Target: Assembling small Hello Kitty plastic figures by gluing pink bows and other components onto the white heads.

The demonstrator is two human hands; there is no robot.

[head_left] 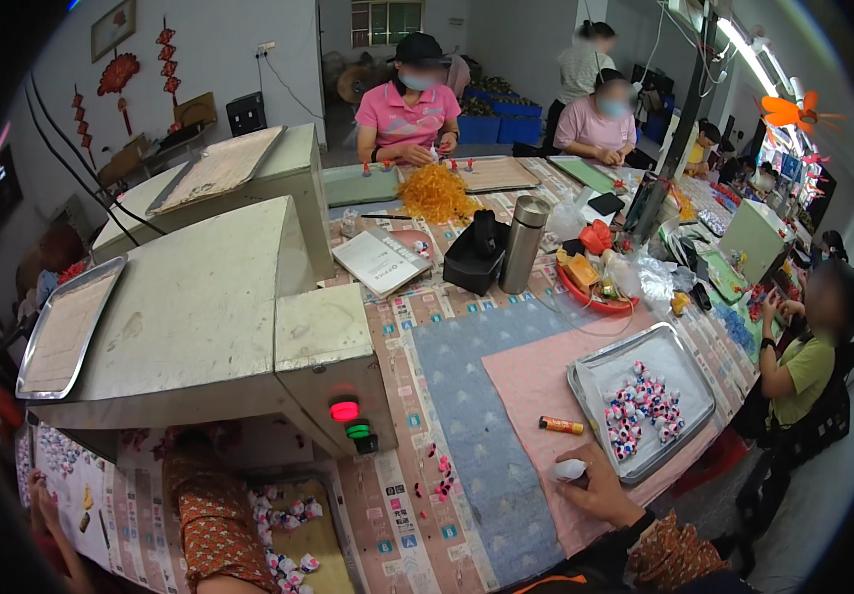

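Note:
My right hand [603, 487] rests on the pink cloth [536, 381] near the table's front edge, closed around a small white piece [570, 469]. Right of it stands a metal tray [597, 371] holding several small pink, white and blue pieces [643, 406]. An orange tube [560, 425] lies on the cloth just above the hand. My left arm, in a patterned orange sleeve [211, 525], reaches into the opening under a grey metal machine [199, 317]; the hand itself is hidden there. More small pieces [283, 515] lie in that opening beside the sleeve.
The machine has a red light [345, 410] and a green light [357, 431]. A few pink bits [439, 477] lie on the blue cloth [476, 396]. Further back stand a steel flask [525, 243], a black box [474, 259], a red bowl [595, 297] and orange material [437, 193]. Other people sit around the table.

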